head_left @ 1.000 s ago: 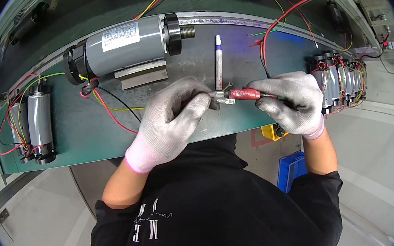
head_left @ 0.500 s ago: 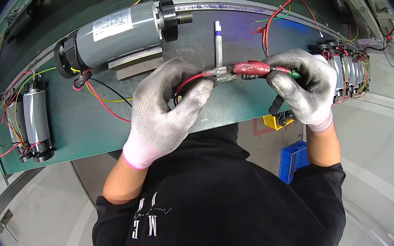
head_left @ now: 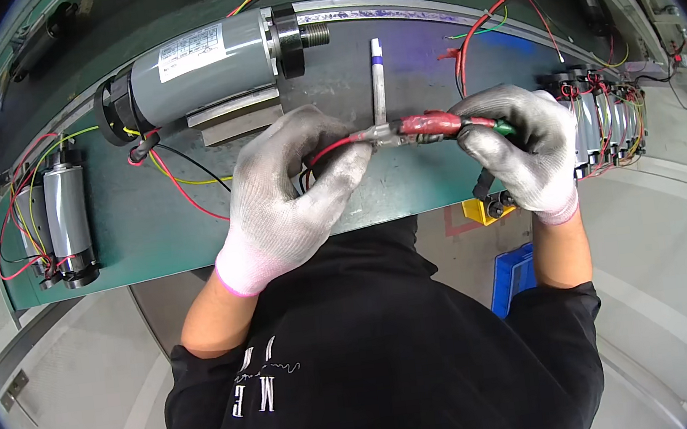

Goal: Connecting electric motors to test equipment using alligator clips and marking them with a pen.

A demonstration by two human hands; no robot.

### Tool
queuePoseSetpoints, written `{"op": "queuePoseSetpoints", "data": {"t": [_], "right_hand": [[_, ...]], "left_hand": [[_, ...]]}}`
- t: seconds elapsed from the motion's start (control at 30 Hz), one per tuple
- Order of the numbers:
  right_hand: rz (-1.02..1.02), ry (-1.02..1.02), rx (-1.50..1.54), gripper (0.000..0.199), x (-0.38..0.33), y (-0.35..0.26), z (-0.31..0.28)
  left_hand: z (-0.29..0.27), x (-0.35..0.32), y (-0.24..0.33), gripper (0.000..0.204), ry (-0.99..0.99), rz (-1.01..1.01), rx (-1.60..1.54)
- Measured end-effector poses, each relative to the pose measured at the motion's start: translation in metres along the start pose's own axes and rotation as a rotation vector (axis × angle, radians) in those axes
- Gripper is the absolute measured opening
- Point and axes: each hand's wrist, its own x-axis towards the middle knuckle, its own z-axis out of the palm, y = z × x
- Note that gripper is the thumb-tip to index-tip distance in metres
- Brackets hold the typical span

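My left hand (head_left: 290,191), in a grey-and-white glove, pinches a red wire (head_left: 334,145) near its end, above the front part of the bench. A dark wire also runs through that hand. My gloved right hand (head_left: 526,147) grips a clip wrapped in red tape (head_left: 432,125), with its green-ended red lead in the fingers. The clip's metal jaws meet the wire's pale end between my hands; whether they are clamped on it I cannot tell. Behind and to the left lies a large grey cylindrical motor (head_left: 200,70), its wires trailing toward my left hand.
A metal support block (head_left: 238,118) lies under the motor. A white marker pen (head_left: 378,83) is just behind the clip. Two smaller motors (head_left: 66,214) stand at the left, several more (head_left: 604,121) at the right. A thick red cable (head_left: 498,9) hangs at back right; a yellow bin (head_left: 479,213) sits below the front edge.
The view has shifted slightly. My hands and the clip stay in nearly the same place, with the right hand a touch closer to the left.
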Motion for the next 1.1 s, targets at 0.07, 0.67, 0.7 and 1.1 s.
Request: {"op": "queuePoseSetpoints", "data": {"t": [0.07,0.67,0.7,1.1], "right_hand": [[0.018,-0.013,0.025,0.019,0.000,0.002,0.001],[0.157,-0.476,-0.614,0.060,-0.048,0.074,0.009],[0.103,-0.412,-0.623,0.060,-0.047,0.071,0.005],[-0.495,0.432,-0.773,0.062,0.094,0.008,-0.066]], "left_hand": [[0.003,0.001,-0.005,0.019,-0.015,0.052,0.035],[-0.072,0.113,0.005,0.030,-0.090,0.405,0.970],[-0.073,0.119,0.005,0.029,-0.118,0.305,0.943],[-0.088,0.137,-0.009,0.038,-0.083,0.399,0.911]]}}
